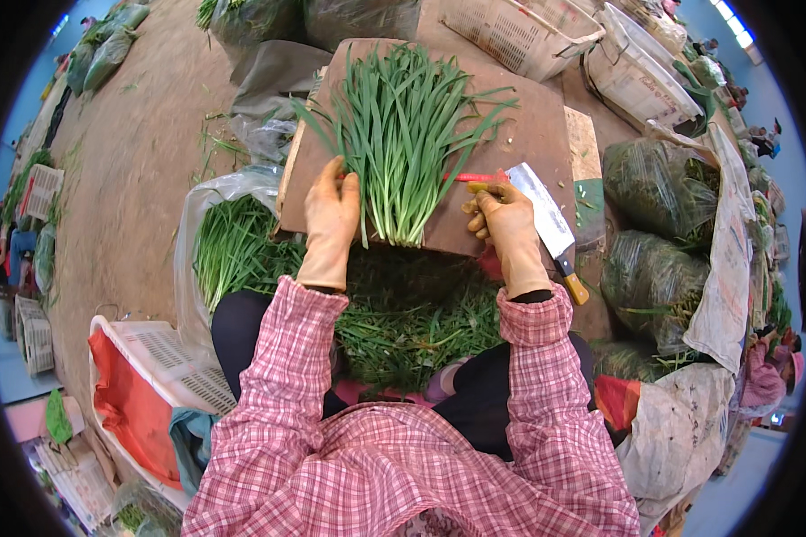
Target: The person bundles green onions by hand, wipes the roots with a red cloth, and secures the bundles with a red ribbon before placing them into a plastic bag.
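Note:
A fanned bunch of garlic chives, long flat green leaves with pale stems, lies on a brown board. The cut-looking stem ends point toward me. Gloved in tan, my left hand rests at the bunch's left edge, thumb apart from the fingers. To the right of the stems, my right hand, gloved too, has its fingers curled in; whether they grip anything is unclear. A red strip runs from the bunch toward those fingers. Just beyond them lies a cleaver with a yellow-brown handle.
Loose green leaves pile up below the board, between my knees. More chives sit in a clear bag at left. White crates stand at the far right, a red-lined crate at near left. Stuffed plastic bags line the right.

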Demonstrator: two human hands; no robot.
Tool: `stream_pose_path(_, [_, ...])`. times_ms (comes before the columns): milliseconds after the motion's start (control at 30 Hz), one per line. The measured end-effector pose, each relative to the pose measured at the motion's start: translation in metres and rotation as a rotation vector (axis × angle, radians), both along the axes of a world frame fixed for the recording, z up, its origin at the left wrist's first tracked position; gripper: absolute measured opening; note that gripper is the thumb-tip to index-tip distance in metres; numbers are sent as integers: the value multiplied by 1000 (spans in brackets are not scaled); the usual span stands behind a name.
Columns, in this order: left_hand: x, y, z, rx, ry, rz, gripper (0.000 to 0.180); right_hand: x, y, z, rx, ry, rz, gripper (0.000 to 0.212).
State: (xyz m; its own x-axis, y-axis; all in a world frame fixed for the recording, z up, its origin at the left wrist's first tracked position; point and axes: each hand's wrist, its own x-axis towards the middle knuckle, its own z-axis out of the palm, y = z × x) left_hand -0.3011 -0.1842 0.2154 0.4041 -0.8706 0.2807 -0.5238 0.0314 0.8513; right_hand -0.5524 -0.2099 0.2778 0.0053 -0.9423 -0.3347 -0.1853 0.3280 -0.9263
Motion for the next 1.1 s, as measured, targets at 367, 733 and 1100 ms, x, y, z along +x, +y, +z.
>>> stream_pose_path(367, [-23,-21,14,4,-66,-284,63,11,23,14,37,92,104,26])
stream_pose_path(733, [190,51,82,88,208,-8,36,12,66,24,202,182,515,25])
stream_pose_path(1100, [289,227,-127,934,-369,444,71,107,97,-50,156,541,1186,38])
